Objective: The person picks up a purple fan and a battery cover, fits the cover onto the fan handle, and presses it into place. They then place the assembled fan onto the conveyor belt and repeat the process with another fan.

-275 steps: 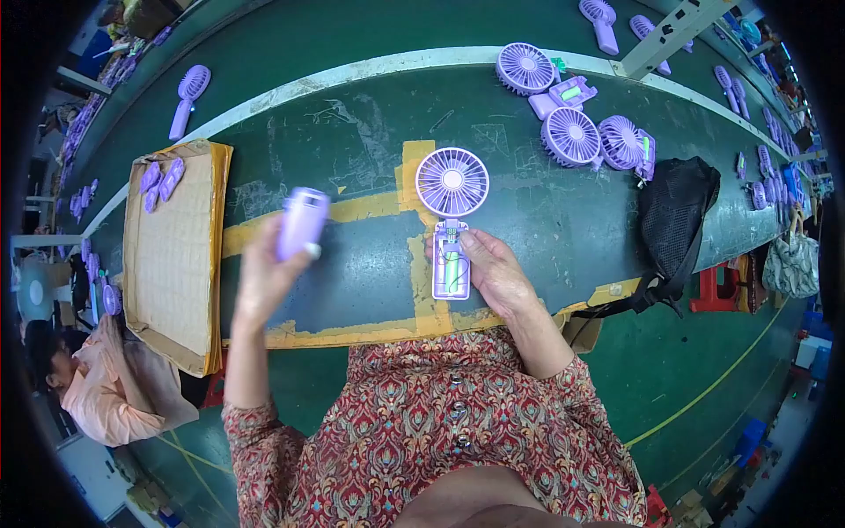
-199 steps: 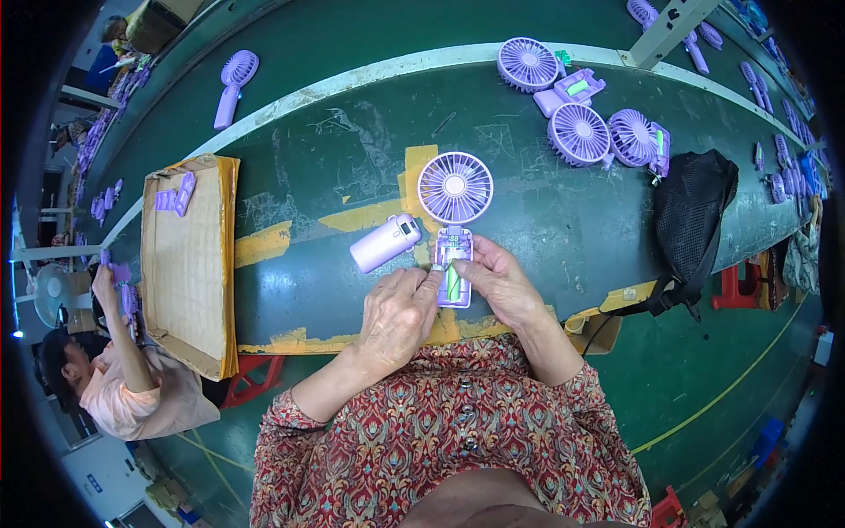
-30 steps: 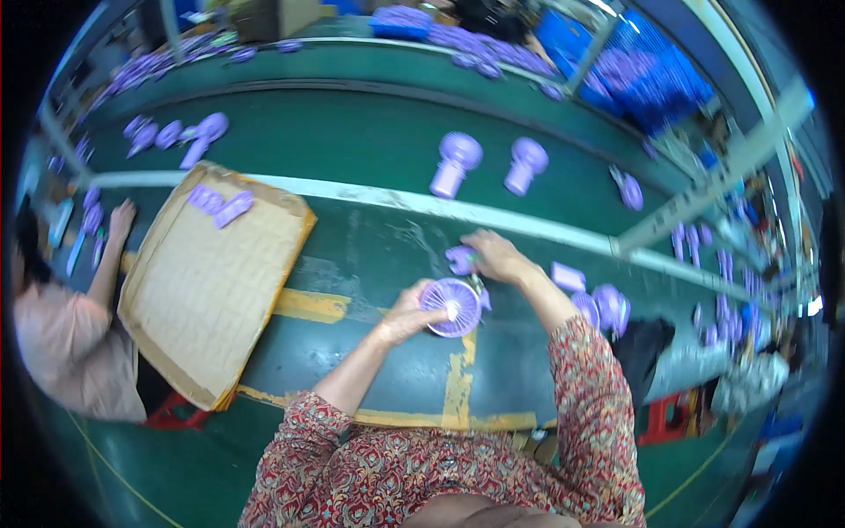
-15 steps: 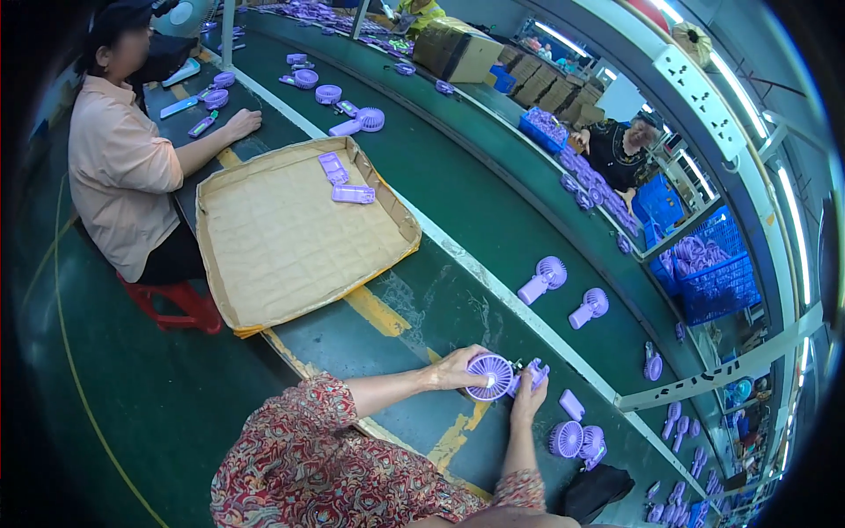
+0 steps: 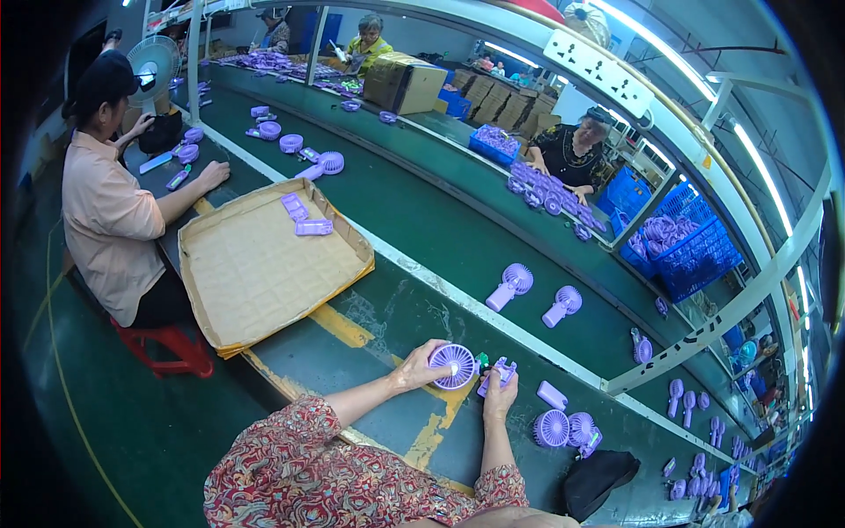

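My left hand (image 5: 415,366) grips a round purple fan head (image 5: 453,366) by its rim, with the slatted grille facing up. A small green part (image 5: 481,360) shows at the fan head's right side. Close beside it, my right hand (image 5: 500,396) is closed around a purple plastic handle shell (image 5: 498,376). The two pieces are held just above the dark green bench (image 5: 370,387). To the right of my right hand lie a loose purple cover (image 5: 553,395) and purple fan heads (image 5: 551,429).
A cardboard tray (image 5: 255,273) with two purple shells (image 5: 313,227) stands on the left. Beyond the white rail (image 5: 422,273), purple fans (image 5: 517,279) lie on the green belt. A black cloth (image 5: 598,484) is at the near right. A co-worker (image 5: 119,202) sits on a red stool.
The view has shifted, so the scene sits further left. My hands have drawn slightly apart; the green part now shows between the fan head and the handle shell.
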